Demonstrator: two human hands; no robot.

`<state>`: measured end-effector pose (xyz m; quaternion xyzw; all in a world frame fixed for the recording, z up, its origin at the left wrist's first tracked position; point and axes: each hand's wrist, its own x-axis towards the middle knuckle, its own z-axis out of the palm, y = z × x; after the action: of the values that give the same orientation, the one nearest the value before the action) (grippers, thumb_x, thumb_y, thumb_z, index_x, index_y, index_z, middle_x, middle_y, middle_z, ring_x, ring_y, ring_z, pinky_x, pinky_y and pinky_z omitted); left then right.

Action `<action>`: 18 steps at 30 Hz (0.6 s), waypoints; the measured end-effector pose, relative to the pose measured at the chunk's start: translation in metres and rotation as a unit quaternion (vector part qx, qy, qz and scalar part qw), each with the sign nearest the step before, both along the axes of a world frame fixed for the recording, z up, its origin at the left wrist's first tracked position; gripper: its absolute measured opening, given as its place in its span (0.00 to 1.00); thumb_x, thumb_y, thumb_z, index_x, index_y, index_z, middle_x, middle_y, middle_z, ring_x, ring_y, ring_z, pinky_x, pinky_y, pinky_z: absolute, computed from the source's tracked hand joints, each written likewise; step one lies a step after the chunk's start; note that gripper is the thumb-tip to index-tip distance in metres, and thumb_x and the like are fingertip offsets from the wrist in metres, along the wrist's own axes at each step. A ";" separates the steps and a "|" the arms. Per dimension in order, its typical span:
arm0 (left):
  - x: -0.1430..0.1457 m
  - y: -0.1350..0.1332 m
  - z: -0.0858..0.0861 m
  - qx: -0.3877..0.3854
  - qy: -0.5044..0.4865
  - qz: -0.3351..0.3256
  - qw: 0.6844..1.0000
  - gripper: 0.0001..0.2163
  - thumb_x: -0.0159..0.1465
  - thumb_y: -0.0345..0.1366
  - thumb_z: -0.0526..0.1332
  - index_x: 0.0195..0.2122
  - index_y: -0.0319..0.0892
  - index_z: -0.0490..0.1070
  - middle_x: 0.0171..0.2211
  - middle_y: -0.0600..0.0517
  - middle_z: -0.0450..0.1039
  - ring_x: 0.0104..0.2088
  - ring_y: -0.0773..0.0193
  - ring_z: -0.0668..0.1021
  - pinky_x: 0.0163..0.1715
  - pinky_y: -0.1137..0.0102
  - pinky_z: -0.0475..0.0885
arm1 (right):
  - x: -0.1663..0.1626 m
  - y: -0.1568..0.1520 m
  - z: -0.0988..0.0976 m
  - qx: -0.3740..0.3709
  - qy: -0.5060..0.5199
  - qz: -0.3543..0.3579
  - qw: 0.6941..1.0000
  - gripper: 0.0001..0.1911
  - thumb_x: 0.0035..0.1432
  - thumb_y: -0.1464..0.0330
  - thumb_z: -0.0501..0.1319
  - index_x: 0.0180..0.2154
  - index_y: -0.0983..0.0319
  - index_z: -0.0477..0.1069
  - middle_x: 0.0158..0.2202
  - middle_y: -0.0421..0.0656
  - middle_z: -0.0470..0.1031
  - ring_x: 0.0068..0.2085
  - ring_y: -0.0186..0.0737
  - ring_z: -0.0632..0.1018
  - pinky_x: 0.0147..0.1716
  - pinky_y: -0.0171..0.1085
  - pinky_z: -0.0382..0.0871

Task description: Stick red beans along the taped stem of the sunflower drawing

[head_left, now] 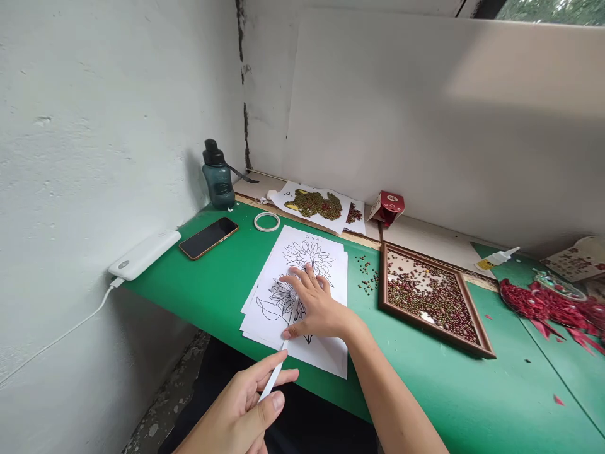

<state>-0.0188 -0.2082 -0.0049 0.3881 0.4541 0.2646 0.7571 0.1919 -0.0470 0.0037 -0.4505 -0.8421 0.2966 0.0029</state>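
Your right hand (319, 309) lies palm down with fingers spread on the stack of line-drawn flower sheets (333, 362), its thumb over a narrow white strip (271, 382). The strip slants from under that thumb down to your left hand (250, 397), which grips it between thumb and fingers just off the table's near edge. The sheets lie beneath your right hand, ahead of your left, slightly fanned at their edges.

They rest on a green tabletop (189, 293). Left of them you have a white ring (256, 221), a phone (209, 238) and a white power bank (144, 254); a dark bottle (220, 183) stands near the corner. To your right are scattered beans (367, 276), a brown frame (384, 271) holding more beans, and red material (529, 306). Pale walls (104, 126) rise behind and to the left, with a window (553, 9) at upper right.
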 end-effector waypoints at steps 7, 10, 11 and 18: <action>0.002 0.000 0.002 -0.001 -0.007 0.008 1.000 0.41 0.65 0.64 0.60 0.74 0.50 0.55 0.70 0.30 0.59 0.17 0.81 0.63 0.28 0.69 0.77 | 0.000 0.001 -0.001 -0.002 0.002 0.001 1.000 0.54 0.48 0.47 0.74 0.70 0.48 0.53 0.77 0.46 0.43 0.75 0.64 0.29 0.70 0.67 0.31; 0.001 0.000 0.001 -0.008 -0.003 0.010 1.000 0.40 0.66 0.63 0.61 0.74 0.51 0.55 0.70 0.31 0.58 0.16 0.82 0.62 0.27 0.70 0.76 | 0.001 0.003 -0.003 0.015 0.006 -0.017 1.000 0.47 0.53 0.53 0.72 0.69 0.47 0.54 0.75 0.45 0.48 0.76 0.62 0.36 0.70 0.66 0.37; 0.002 0.000 0.000 -0.006 -0.002 0.010 1.000 0.39 0.66 0.63 0.61 0.74 0.52 0.55 0.71 0.31 0.57 0.16 0.82 0.61 0.26 0.70 0.76 | 0.002 0.004 -0.004 0.024 0.011 -0.027 0.999 0.45 0.54 0.55 0.71 0.69 0.46 0.55 0.74 0.45 0.51 0.76 0.62 0.39 0.69 0.65 0.39; 0.002 -0.004 0.001 -0.008 0.010 0.020 1.000 0.40 0.64 0.64 0.62 0.73 0.52 0.57 0.70 0.32 0.59 0.17 0.80 0.63 0.25 0.70 0.73 | 0.008 0.012 -0.008 0.047 0.049 -0.056 0.996 0.46 0.53 0.56 0.71 0.69 0.46 0.54 0.71 0.47 0.58 0.74 0.58 0.50 0.67 0.61 0.49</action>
<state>-0.0170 -0.2120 -0.0037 0.3754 0.4718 0.2718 0.7501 0.1999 -0.0347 -0.0040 -0.4807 -0.8276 0.2780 0.0822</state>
